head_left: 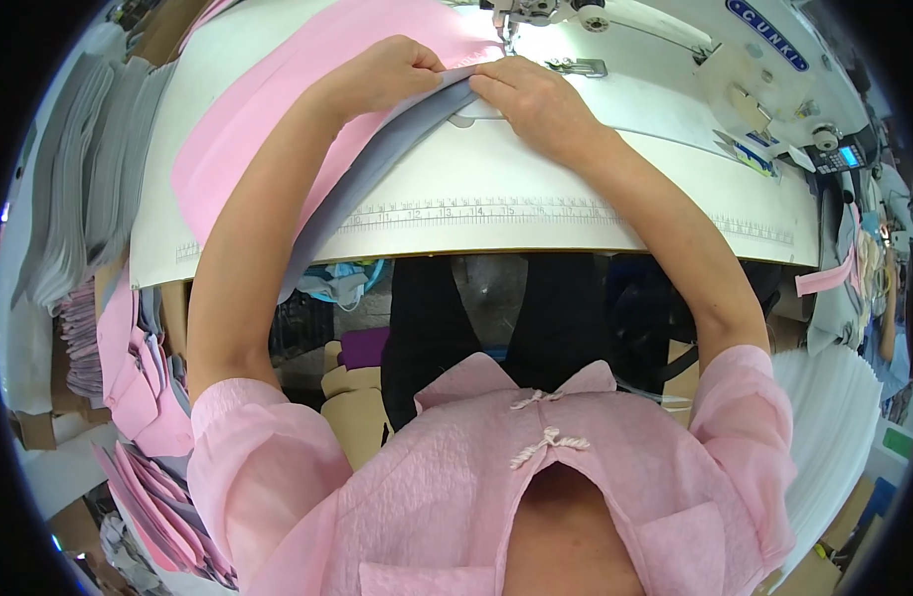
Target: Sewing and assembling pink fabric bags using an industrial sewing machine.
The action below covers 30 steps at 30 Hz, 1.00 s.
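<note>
A large pink fabric piece [263, 129] lies over the white sewing table, its far end under the needle area of a sewing machine [508, 38]. Along its near side runs a grey fabric piece [377, 169], which hangs over the table's front edge at the left. My left hand [392, 77] is closed, thumb and fingers pinching the layered edge of the fabrics. Close beside it, my right hand [536, 102] grips the grey fabric's end just in front of the needle. The fingertips of both hands are partly hidden by the cloth and knuckles.
A ruler strip [476, 212] runs along the table's front edge. Stacks of grey fabric pieces [99, 149] stand at the left, with pink and grey pieces [158, 507] below. Small snips [750, 157] lie near the machine body [764, 89]. White sheets [834, 427] hang at the right.
</note>
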Motion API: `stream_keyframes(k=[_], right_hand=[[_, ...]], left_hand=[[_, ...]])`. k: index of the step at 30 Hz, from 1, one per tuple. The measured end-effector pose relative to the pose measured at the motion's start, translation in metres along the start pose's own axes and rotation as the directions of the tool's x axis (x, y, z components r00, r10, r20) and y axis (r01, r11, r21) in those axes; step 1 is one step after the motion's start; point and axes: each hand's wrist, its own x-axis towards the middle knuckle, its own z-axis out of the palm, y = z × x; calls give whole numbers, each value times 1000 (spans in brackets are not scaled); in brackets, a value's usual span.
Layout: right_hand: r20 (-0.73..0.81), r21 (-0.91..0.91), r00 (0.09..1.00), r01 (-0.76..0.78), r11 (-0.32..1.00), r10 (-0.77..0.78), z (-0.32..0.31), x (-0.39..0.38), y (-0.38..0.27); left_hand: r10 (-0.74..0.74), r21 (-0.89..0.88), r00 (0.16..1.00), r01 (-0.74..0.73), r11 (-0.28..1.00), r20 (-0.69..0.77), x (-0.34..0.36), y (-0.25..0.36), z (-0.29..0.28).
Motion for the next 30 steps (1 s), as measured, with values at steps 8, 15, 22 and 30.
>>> stream_keyframes(k=[8,15,22,30], right_hand=[[280,-40,960,30,999,-18,-8,14,6],[320,-58,946,62,996,-40,-7,16,9],[69,-52,986,156,986,-152,4,15,12],[-29,27,998,63,998,-62,7,16,1]], left_hand=[[42,-74,997,-47,996,-67,3,-7,4],[99,-33,991,-103,994,-93,12,-12,8],[73,67,997,-71,995,-19,18,-12,3],[102,38,879,-95,995,-465,-2,-115,-75]])
